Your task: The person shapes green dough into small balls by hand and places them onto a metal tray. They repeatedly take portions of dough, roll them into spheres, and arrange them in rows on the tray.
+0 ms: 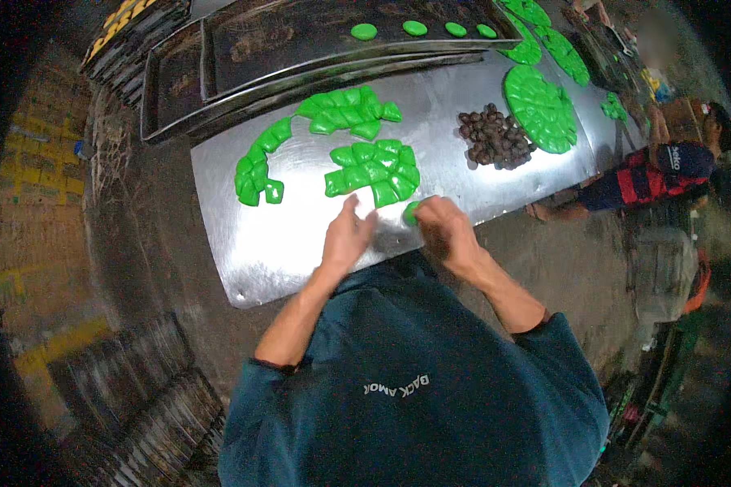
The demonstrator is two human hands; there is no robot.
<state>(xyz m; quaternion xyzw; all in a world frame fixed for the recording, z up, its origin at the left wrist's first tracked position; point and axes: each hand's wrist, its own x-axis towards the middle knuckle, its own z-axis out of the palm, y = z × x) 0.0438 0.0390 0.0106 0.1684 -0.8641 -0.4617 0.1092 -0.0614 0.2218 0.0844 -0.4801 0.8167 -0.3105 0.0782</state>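
Hovering over the near side of the table (276, 252), the left hand (351, 234) is empty as far as it shows, its fingers loosely bent and blurred beside the middle cluster of green dough pieces (378, 168); whether a fingertip touches that cluster, I cannot tell. The right hand (447, 230) is curled, with a small green dough lump (411, 213) showing at its thumb side, near the table's front edge. The palm is hidden, so I cannot tell whether the lump is gripped or merely covered; working so close to the body probably keeps the reach short.

Two more groups, a curved strip of pieces (254, 166) toward the left edge and a far cluster (349, 109) toward the back edge, lie loosely bunched within easy reach, likely so that single pieces come away readily. To their right sits a heap of dark brown balls (495, 138), apart from the dough, perhaps to prevent sticking and mixing. Beyond it, a large scored dough slab (542, 109) rests toward the right end, seemingly out of the working space.

Along the back edge a black baking tray (300, 49) holds four green discs (415, 28) in a row, spaced apart presumably so they do not join.
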